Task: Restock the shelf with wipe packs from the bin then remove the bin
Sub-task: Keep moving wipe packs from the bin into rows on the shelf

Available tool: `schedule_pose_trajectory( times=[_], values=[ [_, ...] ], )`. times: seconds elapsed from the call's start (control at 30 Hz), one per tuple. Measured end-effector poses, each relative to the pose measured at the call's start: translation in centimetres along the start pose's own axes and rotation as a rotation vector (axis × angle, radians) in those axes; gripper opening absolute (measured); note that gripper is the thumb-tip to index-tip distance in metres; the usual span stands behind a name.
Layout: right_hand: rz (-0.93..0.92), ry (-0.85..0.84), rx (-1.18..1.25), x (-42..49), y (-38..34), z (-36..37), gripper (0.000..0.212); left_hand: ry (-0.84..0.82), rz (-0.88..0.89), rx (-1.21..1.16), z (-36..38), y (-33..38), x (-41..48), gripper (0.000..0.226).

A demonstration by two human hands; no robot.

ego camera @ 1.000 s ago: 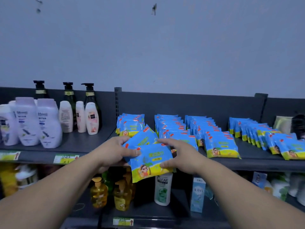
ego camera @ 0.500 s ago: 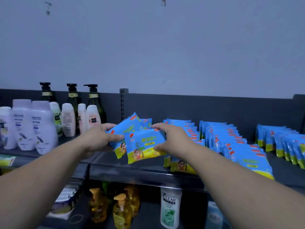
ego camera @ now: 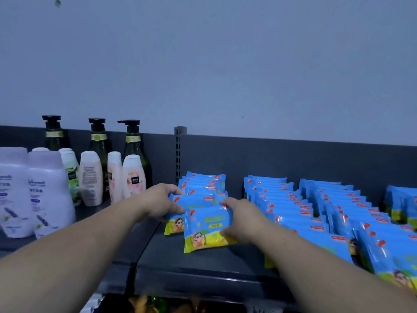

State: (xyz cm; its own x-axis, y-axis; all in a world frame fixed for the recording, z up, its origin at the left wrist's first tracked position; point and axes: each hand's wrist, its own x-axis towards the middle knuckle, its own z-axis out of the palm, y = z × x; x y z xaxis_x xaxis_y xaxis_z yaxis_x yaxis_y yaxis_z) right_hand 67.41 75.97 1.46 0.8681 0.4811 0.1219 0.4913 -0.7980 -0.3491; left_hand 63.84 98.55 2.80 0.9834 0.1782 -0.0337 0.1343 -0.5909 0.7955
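I'm seeing dim, bluish light here.
A plain wall (ego camera: 225, 64) is rising above a dark back panel (ego camera: 293, 159) and slotted upright (ego camera: 179, 150).

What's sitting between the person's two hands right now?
Blue wipe packs, the left hand gripping one side, the right hand the other, seen in the head view.

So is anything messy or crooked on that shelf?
Only the two wipe packs that the left hand and right hand hold: they overlap unevenly, not yet squared with the short row behind. Nothing looks spilled or torn.
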Motion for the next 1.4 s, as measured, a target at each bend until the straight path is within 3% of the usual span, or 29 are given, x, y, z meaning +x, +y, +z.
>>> schedule_pose_trajectory(
  times=[0.27,0.33,0.5,0.77,0.97,1.2,1.4],
  values=[
    [0.171,-0.060,0.042,1.7,-0.7,1.9,0.080,0.101,0.183,0.117,1.8,-2.4,5.8,0.029],
    [0.178,-0.061,0.046,2.2,-0.9,2.2,0.082,0.074,0.183,0.086,2.1,-2.6,5.9,0.043],
    [0.220,-0.027,0.055,3.4,-1.4,2.9,0.080,-0.052,0.227,0.273,2.1,-2.2,5.8,0.081],
    [0.196,0.165,0.174,4.5,-1.7,5.0,0.072,0.097,0.361,0.245,2.7,-2.3,6.5,0.078],
    [0.193,0.126,0.161,4.0,-1.3,4.3,0.083,0.049,0.407,0.343,2.7,-3.0,6.1,0.089],
    [0.210,0.143,0.142,2.7,-0.8,3.8,0.096,0.111,0.399,0.467,3.0,-2.8,5.3,0.097],
    [0.184,0.258,0.012,1.5,-1.1,1.1,0.078,0.222,0.490,0.524,4.3,0.5,4.3,0.082]
  ],
)
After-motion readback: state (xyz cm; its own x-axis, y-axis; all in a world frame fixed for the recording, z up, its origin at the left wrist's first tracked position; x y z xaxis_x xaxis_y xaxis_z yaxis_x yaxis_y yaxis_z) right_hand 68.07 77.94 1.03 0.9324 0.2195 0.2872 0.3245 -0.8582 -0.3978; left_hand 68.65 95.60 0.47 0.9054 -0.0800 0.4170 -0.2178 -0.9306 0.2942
